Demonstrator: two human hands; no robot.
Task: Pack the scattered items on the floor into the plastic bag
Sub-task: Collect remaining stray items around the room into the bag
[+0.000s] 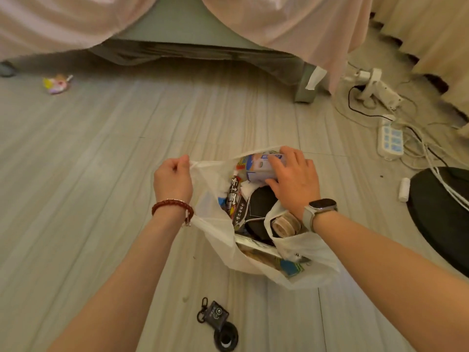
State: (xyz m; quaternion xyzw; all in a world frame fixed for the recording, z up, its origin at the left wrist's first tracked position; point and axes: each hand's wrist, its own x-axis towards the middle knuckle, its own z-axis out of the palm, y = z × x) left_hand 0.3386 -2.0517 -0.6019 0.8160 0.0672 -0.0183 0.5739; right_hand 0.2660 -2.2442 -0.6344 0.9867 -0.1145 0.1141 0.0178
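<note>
A white plastic bag [218, 235] lies open on the wooden floor in the middle of the view, holding several packets and a dark item. My left hand [173, 177] pinches the bag's left handle and holds the mouth up. My right hand [294, 181] grips a white and blue carton [258, 167] inside the top of the bag's mouth. A black keychain with a round part [218, 323] lies on the floor below the bag. A small pink and yellow packet [57, 84] lies far off at the upper left.
A bed with a pink cover [291, 24] spans the back. A white power strip [390, 139] with cables and a white device [375, 88] sit at the right. A black round object [441, 214] lies at the right edge.
</note>
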